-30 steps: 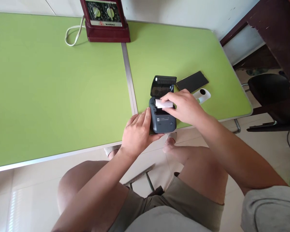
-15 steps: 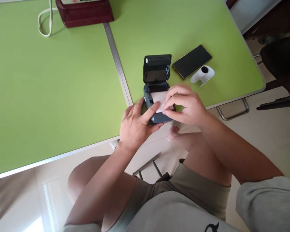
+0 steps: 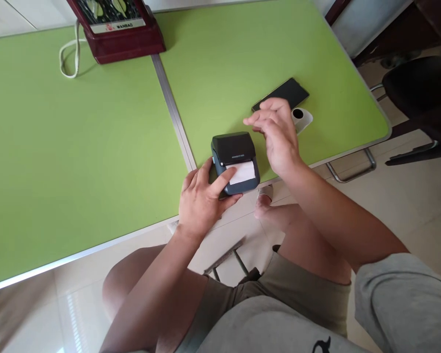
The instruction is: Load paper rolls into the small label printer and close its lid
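Observation:
A small dark label printer (image 3: 236, 147) sits at the table's front edge with its lid down. White label paper (image 3: 242, 172) sticks out of its front slot. My left hand (image 3: 202, 198) grips the printer's left front corner, one finger pressing on the paper and the thumb at the lower front edge. Up and to the right of the printer, my right hand (image 3: 277, 132) hovers with its fingers apart and nothing in it. Behind that hand lie a black phone (image 3: 297, 92), partly covered, and a curled white piece (image 3: 306, 119) with a dark round spot.
On the green table (image 3: 95, 147) a dark red appliance (image 3: 128, 49) with a white cord (image 3: 69, 76) stands at the back left. A metal strip (image 3: 172, 108) runs across the tabletop. A black chair (image 3: 422, 88) is off to the right.
The printer's lid has swung down from upright to shut over the paper. My right hand has let go of the paper and risen away from the printer. My left hand keeps its hold.

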`<state>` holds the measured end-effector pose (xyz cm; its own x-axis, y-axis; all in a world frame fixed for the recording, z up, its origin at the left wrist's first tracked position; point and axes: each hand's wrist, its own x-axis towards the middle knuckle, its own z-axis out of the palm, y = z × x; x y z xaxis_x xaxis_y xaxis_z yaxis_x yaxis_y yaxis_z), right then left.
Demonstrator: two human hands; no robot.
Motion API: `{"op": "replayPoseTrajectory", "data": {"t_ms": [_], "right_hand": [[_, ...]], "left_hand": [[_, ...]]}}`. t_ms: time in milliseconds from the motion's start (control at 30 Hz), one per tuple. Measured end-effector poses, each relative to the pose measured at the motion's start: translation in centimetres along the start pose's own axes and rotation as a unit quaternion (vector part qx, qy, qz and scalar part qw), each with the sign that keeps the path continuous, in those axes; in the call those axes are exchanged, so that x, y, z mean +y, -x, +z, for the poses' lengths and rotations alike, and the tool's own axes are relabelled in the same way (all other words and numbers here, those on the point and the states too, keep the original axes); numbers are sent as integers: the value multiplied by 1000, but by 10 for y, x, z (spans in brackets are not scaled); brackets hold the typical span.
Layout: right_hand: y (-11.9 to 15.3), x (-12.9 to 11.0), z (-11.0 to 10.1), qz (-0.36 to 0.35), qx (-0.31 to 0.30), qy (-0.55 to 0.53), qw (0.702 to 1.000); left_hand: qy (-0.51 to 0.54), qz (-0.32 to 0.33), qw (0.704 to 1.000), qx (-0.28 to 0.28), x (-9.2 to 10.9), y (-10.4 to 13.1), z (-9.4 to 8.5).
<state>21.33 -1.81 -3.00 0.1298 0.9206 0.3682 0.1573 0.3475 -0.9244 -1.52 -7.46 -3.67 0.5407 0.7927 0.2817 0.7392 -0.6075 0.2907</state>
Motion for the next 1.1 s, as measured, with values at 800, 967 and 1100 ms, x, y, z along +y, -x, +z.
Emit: {"op": "replayPoseTrajectory", "data": {"t_ms": [800,967,1100], "right_hand": [[17,10,-12,40,-66,138,987],[25,8,-9,9,-32,167,985],[24,8,-10,21,-71,207,975]], "left_hand": [[22,-60,998,-16,4,-6,5],[26,-63,997,-33,4,-6,3],[53,-82,994,-40,2,-8,1]]}}
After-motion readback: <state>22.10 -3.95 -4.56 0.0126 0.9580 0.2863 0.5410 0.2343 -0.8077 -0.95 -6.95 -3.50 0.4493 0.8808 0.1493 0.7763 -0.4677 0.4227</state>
